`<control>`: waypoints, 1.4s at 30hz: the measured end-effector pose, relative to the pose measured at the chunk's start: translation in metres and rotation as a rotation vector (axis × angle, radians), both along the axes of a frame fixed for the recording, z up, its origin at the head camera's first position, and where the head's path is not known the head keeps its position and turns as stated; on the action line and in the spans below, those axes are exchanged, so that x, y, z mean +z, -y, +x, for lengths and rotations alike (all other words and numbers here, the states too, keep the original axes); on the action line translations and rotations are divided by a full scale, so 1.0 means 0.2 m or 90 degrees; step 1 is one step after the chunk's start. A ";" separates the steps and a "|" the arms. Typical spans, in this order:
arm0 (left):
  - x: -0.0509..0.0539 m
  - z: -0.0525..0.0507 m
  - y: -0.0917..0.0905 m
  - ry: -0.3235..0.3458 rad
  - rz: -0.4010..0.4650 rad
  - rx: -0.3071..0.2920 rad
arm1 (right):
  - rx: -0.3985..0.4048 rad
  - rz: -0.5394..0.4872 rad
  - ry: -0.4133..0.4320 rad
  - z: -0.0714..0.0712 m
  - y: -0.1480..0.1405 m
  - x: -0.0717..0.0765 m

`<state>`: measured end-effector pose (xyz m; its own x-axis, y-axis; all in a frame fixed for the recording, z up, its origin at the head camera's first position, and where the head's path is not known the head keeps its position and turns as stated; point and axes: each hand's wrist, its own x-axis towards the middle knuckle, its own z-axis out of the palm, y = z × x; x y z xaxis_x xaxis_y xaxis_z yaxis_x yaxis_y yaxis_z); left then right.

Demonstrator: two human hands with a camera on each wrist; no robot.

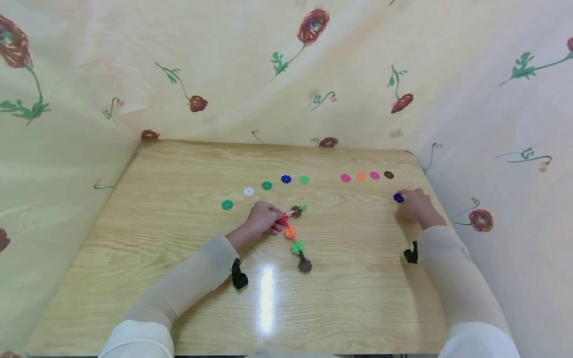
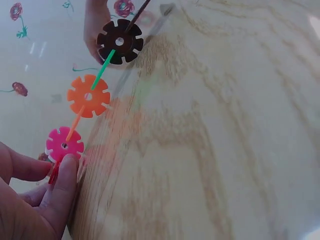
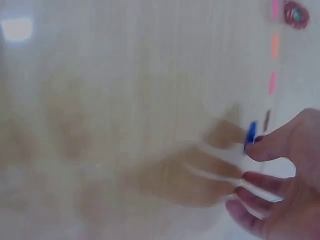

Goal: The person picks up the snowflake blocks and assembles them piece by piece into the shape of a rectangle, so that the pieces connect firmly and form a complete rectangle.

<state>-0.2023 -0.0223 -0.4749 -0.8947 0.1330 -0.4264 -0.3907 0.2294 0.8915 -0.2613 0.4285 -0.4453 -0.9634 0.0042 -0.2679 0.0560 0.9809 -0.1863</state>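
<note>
Left wrist: chain (image 2: 98, 100), right wrist: blue disc (image 3: 251, 132)

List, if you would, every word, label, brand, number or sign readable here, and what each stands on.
None can be read. The floral sheet shows only printed flowers; the wood-grain table and joined notched discs show no lettering. Any marking on the loose discs or black wrist mounts would be too small to tell.

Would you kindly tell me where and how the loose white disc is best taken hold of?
I'd probably pinch the white disc by its near and far rim, from above on the near side, as it lies flat with a green disc apart on either side.
</note>
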 end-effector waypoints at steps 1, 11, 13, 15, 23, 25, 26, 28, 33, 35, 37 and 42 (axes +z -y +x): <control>0.00 0.01 0.00 -0.001 -0.002 -0.004 | 0.007 0.003 -0.009 0.01 -0.02 -0.02; 0.01 0.14 0.05 0.019 -0.037 -0.047 | 0.017 -0.106 -0.019 0.03 0.06 -0.04; 0.01 0.17 0.08 0.022 -0.042 -0.061 | 0.031 -0.132 -0.024 0.03 0.12 -0.04; 0.01 0.21 0.11 0.025 -0.045 -0.077 | 0.052 -0.163 -0.042 0.02 0.18 -0.04; 0.03 0.34 0.18 0.022 -0.046 -0.154 | 0.102 -0.300 -0.024 0.04 0.55 -0.05; 0.03 0.38 0.19 0.017 -0.049 -0.172 | 0.106 -0.329 0.001 0.06 0.65 -0.04; 0.03 0.39 0.19 0.013 -0.052 -0.182 | 0.110 -0.345 0.014 0.08 0.71 -0.03; 0.04 0.42 0.19 0.005 -0.057 -0.204 | 0.111 -0.385 0.036 0.10 0.81 -0.02; 0.05 0.42 0.21 -0.059 -0.123 -0.223 | 0.117 -0.487 0.100 0.17 1.04 -0.02; 0.06 0.39 0.21 -0.085 -0.154 -0.200 | 0.120 -0.520 0.137 0.19 1.11 -0.02; 0.06 0.36 0.21 -0.092 -0.154 -0.169 | 0.130 -0.538 0.167 0.20 1.18 -0.04; 0.05 0.31 0.17 -0.050 -0.101 -0.126 | 0.148 -0.529 0.204 0.22 1.30 -0.07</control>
<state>-0.1406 -0.0573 -0.4640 -0.8892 0.2462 -0.3857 -0.2550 0.4333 0.8644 -0.2176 0.1680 -0.4603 -0.7948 -0.4940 -0.3526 0.0448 0.5317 -0.8458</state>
